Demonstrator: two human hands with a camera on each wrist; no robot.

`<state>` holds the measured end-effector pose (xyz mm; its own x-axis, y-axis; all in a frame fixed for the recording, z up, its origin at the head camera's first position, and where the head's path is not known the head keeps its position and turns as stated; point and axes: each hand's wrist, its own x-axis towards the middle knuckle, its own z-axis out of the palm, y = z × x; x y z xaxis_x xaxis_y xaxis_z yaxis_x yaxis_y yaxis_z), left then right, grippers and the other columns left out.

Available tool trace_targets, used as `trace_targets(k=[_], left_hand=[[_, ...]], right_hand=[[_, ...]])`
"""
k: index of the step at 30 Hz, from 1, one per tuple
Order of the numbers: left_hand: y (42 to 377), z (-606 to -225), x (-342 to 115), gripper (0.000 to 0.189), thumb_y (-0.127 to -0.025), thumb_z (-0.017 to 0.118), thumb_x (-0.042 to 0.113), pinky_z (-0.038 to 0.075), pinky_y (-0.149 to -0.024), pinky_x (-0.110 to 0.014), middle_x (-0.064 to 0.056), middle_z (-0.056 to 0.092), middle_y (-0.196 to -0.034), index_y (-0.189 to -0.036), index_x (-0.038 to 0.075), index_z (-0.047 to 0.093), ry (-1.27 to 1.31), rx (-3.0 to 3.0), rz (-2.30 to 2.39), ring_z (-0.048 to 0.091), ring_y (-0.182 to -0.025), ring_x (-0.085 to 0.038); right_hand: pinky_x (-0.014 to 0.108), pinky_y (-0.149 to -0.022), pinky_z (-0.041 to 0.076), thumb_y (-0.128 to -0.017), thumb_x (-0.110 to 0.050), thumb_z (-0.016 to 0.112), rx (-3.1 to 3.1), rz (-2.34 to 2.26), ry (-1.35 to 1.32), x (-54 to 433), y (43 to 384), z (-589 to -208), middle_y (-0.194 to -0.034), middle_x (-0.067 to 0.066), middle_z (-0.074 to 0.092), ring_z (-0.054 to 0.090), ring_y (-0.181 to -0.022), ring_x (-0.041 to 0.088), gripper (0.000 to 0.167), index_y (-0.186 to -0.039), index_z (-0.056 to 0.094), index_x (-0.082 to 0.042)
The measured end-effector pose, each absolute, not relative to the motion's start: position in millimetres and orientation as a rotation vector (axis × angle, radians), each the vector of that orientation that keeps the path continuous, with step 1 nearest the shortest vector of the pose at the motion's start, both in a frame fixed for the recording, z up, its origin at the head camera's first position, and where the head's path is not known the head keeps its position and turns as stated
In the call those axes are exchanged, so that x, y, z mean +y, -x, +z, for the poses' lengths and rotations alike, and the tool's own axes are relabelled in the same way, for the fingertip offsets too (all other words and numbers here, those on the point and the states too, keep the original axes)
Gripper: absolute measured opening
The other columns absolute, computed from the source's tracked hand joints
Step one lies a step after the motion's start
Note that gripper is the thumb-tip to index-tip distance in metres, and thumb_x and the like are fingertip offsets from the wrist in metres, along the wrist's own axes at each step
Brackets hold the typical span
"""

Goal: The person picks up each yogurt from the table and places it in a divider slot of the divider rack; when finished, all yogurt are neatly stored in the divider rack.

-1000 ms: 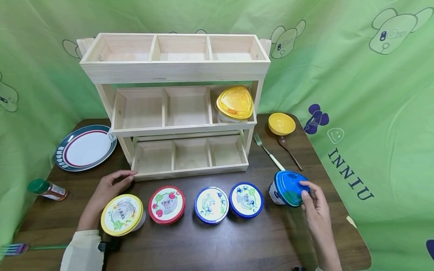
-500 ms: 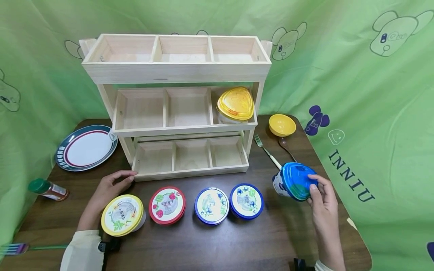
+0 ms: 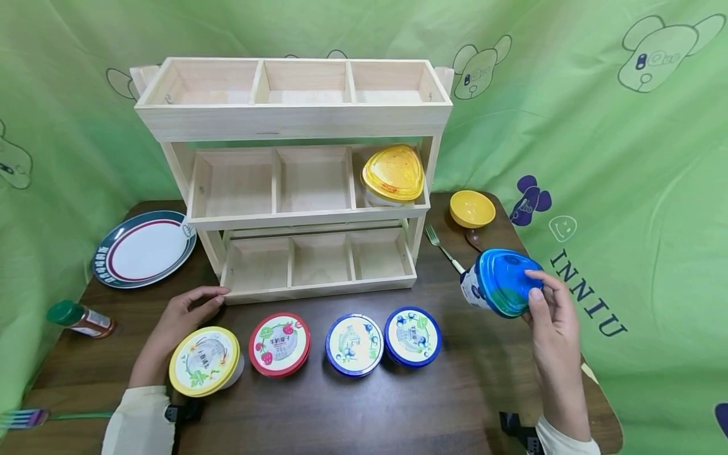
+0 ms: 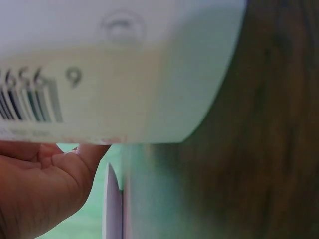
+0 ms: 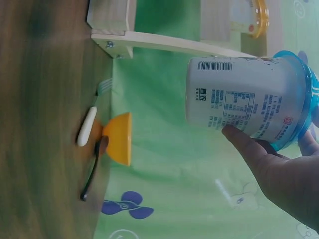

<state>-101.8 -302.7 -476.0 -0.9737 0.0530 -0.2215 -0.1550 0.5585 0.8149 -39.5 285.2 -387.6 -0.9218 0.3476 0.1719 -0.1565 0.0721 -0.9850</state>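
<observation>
The blue-lidded cup (image 3: 503,282) has shifted up and right, to right of centre in the head frame, above the tabletop (image 3: 364,417); a carry seems under way; the right hand (image 3: 554,325) has its grip clamped on it; the left hand (image 3: 184,319), fingers loose, touches the wooden rack (image 3: 296,122); the cup tilts, white-sided, lid glossy.

A pale printed container (image 4: 117,99) fills the upper left, very close, its right edge curving down; its barcode (image 4: 30,105), with the digits 656 and 9 above, runs off the left border; below shows the left hand (image 4: 45,191), partly hidden by the container; beside it, a slim pale upright strip (image 4: 113,214), unidentifiable; green cloth (image 4: 82,225) behind; blurred brown wood-grain surface (image 4: 274,124) at right.
</observation>
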Motion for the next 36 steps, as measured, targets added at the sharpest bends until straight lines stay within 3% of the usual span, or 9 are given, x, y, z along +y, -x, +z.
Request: trace_targets(k=[16,23,26,30,36], left_hand=[[103.9,-476.4,-304.5,0.043,-0.114,0.060,0.031,0.048,-0.090,-0.014,-0.009,0.066,-0.142,-0.147,0.003,0.065,0.085,2.524,1.443,0.053,-0.116,0.003],[103.5,-477.4,-306.3,0.044,-0.113,0.062,0.032,0.049,-0.090,-0.013,0.003,0.067,-0.139,-0.147,0.003,0.066,0.077,2.509,1.474,0.054,-0.116,0.008],[103.5,-478.1,-305.9,0.045,-0.113,0.062,0.033,0.050,-0.090,-0.013,0.005,0.068,-0.138,-0.146,0.003,0.066,0.080,2.508,1.480,0.055,-0.115,0.008],[103.7,-478.8,-305.2,0.044,-0.113,0.062,0.034,0.050,-0.090,-0.014,0.001,0.067,-0.140,-0.146,0.004,0.067,0.092,2.503,1.477,0.055,-0.116,0.006],[103.9,-478.2,-305.3,0.044,-0.113,0.063,0.032,0.049,-0.090,-0.013,0.005,0.067,-0.137,-0.146,0.003,0.067,0.077,2.510,1.495,0.054,-0.117,0.005]], right_hand=[[0.019,-0.095,0.056,-0.114,-0.006,0.050,-1.917,1.899,0.092,283.5,42.7,-368.1,-0.162,0.016,0.046,0.047,-0.136,0.037,0.037,-0.149,0.056,0.004],[0.020,-0.096,0.055,-0.113,-0.006,0.052,-1.878,1.920,0.029,279.2,49.3,-356.1,-0.163,0.019,0.044,0.045,-0.140,0.038,0.037,-0.149,0.057,0.004],[0.028,-0.104,0.053,-0.114,-0.008,0.053,-1.866,1.940,0.031,274.7,53.1,-350.9,-0.166,0.016,0.041,0.041,-0.144,0.040,0.038,-0.150,0.057,0.001],[0.050,-0.117,0.041,-0.113,-0.009,0.055,-1.851,1.940,0.026,268.1,59.0,-342.3,-0.168,0.012,0.038,0.037,-0.149,0.041,0.038,-0.150,0.058,-0.001],[0.052,-0.116,0.043,-0.112,-0.010,0.056,-1.802,1.939,-0.043,257.8,68.7,-329.7,-0.167,0.015,0.039,0.037,-0.149,0.043,0.038,-0.148,0.059,0.001]])
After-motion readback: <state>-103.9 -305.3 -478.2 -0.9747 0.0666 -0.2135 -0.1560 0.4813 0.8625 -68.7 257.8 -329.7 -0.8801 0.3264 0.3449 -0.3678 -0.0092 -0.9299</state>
